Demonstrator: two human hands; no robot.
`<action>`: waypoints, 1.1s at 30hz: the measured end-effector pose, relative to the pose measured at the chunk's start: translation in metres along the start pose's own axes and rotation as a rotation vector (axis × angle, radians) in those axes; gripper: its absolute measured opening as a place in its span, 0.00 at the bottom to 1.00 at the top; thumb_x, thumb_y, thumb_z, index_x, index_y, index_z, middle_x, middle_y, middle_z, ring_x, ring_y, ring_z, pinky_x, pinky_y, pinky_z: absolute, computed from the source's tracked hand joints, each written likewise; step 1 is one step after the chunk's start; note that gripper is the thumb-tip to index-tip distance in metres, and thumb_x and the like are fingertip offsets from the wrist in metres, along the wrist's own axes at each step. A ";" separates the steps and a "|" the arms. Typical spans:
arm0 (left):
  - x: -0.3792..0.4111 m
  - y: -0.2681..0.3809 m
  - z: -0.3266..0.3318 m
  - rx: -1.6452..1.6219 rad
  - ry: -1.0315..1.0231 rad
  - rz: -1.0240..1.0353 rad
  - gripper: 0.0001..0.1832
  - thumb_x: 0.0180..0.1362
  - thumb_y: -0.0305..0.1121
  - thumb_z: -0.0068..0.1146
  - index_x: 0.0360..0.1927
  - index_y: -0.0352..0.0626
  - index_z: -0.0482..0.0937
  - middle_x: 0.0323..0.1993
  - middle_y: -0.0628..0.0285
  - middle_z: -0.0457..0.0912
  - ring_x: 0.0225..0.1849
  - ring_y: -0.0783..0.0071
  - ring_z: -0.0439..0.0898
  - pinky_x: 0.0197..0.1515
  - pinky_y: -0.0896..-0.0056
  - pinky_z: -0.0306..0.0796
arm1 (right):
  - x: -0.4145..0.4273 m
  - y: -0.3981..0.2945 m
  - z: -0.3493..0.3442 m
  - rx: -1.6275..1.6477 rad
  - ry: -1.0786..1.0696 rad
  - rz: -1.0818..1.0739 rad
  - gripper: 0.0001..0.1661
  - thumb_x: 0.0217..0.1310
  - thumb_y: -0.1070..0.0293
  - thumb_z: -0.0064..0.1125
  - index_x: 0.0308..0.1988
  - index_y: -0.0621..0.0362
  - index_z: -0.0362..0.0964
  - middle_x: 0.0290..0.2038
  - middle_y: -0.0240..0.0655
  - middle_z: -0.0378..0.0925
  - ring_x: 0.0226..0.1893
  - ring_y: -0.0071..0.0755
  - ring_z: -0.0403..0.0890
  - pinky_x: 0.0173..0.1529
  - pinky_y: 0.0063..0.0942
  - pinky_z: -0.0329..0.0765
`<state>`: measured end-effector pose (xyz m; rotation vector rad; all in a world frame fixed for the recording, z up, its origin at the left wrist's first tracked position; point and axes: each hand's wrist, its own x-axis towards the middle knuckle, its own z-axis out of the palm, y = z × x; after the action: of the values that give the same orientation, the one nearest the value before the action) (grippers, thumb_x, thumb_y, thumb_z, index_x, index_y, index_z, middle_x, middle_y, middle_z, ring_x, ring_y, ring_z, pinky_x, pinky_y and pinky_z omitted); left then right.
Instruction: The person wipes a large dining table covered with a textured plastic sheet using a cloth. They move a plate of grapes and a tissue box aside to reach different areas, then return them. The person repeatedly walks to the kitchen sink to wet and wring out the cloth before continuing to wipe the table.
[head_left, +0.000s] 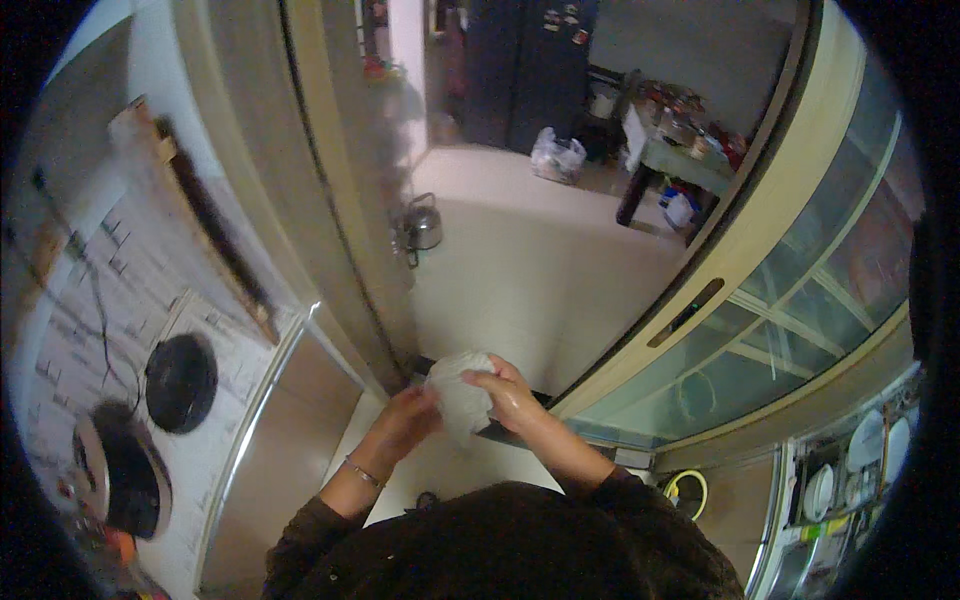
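Note:
A crumpled white cloth or paper towel (459, 394) hangs in front of my body, above the doorway threshold. My right hand (514, 394) grips it from the right, the thumb lying over its front. My left hand (409, 424), blurred and with a bracelet at the wrist, meets the cloth's left edge. Its fingertips are partly hidden, so I cannot tell whether they hold the cloth.
A sliding glass door (750, 352) stands on my right, a door frame (322, 187) on my left. Beyond are a metal kettle (424, 225), a plastic bag (558, 156) and a cluttered table (686, 161). The left counter (217, 360) bears a black round pan-like object (182, 384); a dish rack (832, 480) is right.

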<state>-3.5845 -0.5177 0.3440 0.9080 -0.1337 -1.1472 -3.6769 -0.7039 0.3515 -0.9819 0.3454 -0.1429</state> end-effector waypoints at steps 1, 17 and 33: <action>0.020 0.015 0.005 0.039 -0.044 0.033 0.12 0.64 0.38 0.58 0.48 0.46 0.76 0.43 0.66 0.79 0.43 0.72 0.78 0.46 0.66 0.72 | 0.008 -0.013 -0.002 0.076 0.007 -0.019 0.20 0.61 0.69 0.62 0.53 0.60 0.71 0.45 0.36 0.80 0.44 0.32 0.81 0.50 0.33 0.78; 0.417 0.145 0.037 0.057 -0.415 -0.158 0.13 0.64 0.33 0.58 0.50 0.43 0.76 0.47 0.62 0.79 0.50 0.66 0.79 0.51 0.60 0.76 | 0.224 -0.114 -0.186 0.560 0.448 -0.193 0.19 0.66 0.61 0.58 0.51 0.61 0.73 0.45 0.37 0.81 0.46 0.36 0.82 0.47 0.37 0.79; 0.740 0.258 0.205 0.858 -0.777 0.224 0.12 0.69 0.39 0.51 0.44 0.41 0.71 0.33 0.68 0.71 0.34 0.81 0.69 0.37 0.76 0.68 | 0.440 -0.264 -0.323 -0.276 0.941 -0.273 0.23 0.62 0.48 0.61 0.42 0.58 0.74 0.33 0.33 0.77 0.35 0.28 0.76 0.39 0.30 0.75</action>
<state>-3.1758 -1.2154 0.3983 1.0883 -1.4091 -1.1786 -3.3683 -1.2241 0.3103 -1.1873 1.1113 -0.8349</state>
